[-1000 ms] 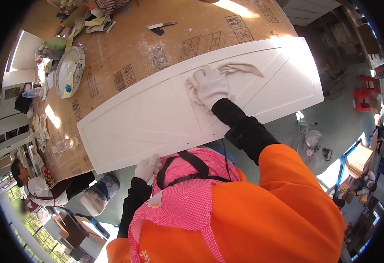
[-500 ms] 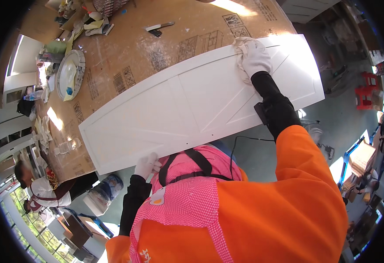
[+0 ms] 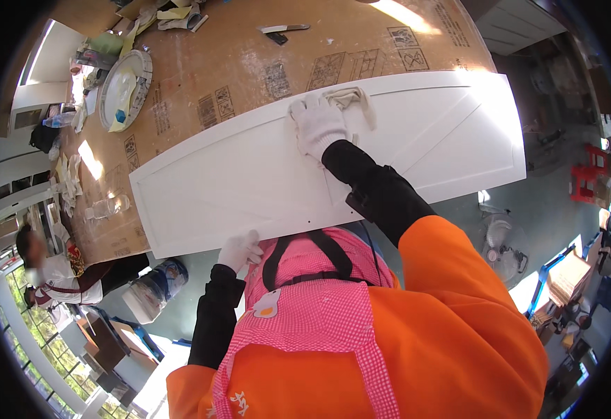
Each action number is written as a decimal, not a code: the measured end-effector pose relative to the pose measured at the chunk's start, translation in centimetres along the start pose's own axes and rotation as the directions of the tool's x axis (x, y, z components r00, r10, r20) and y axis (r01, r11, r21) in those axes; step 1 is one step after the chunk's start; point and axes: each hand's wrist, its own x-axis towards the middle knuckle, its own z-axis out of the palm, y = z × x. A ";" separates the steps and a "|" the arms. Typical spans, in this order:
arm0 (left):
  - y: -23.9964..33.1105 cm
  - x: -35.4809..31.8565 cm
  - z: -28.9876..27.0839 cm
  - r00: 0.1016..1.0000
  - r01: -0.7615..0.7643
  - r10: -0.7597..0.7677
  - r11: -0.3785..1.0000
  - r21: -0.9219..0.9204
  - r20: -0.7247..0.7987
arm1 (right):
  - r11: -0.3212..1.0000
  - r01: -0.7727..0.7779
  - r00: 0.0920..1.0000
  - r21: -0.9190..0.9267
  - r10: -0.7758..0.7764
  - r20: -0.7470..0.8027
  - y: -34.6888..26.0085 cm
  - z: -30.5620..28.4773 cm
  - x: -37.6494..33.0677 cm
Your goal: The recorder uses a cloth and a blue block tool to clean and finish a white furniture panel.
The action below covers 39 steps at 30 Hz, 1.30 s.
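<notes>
A long white panel [image 3: 228,174] with raised trim and a curved far edge lies across the near side of the cardboard-covered table. My right hand [image 3: 317,124], in a white knit glove, presses a cream-coloured cloth [image 3: 352,101] onto the panel close to its far edge, left of the bright glare. Part of the cloth bunches out to the right of the fingers. At the panel's near edge, left of my pink checked apron, is my left hand [image 3: 240,251], also gloved. Its fingers are curled at that edge, partly hidden from view.
A knife [image 3: 284,28] lies on the table [image 3: 180,133] beyond the panel. At the left stand a round white tray [image 3: 125,91] and a clear plastic bottle [image 3: 108,207] lying down. A bucket [image 3: 169,276] sits on the floor; a person [image 3: 61,276] is further left. Red stools [image 3: 588,174] stand right.
My right hand has slid left along the panel with the cloth, away from its right end. My left hand stays at the near edge. The whole view has shifted slightly.
</notes>
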 end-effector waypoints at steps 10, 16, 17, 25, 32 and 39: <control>0.4 -0.3 0.0 0.998 0.026 -0.021 0.994 -0.102 0.051 | 0.939 0.342 0.865 0.036 -0.329 0.378 -0.9 -0.3 -13.1; 1.5 -0.1 -0.5 0.991 0.041 -0.034 0.998 -0.053 0.131 | 0.992 0.121 0.991 -0.047 -0.118 0.060 1.7 1.2 -1.5; 2.0 0.1 -0.5 0.990 0.040 -0.032 0.998 -0.057 0.135 | 0.998 0.046 0.998 -0.051 -0.049 -0.049 2.2 1.9 0.0; -0.1 0.5 -1.2 0.987 0.060 -0.038 0.990 -0.132 0.159 | 0.946 0.321 0.837 -0.049 -0.259 0.482 -1.7 -1.4 -12.7; 2.6 0.3 -0.3 0.979 0.004 0.015 0.996 -0.092 0.204 | 0.997 0.050 0.996 0.059 -0.054 0.068 7.9 6.6 -0.8; 0.8 0.4 -1.4 0.983 0.044 -0.014 0.986 -0.163 0.181 | 0.970 0.220 0.967 -0.102 -0.202 0.157 -0.3 0.9 -8.7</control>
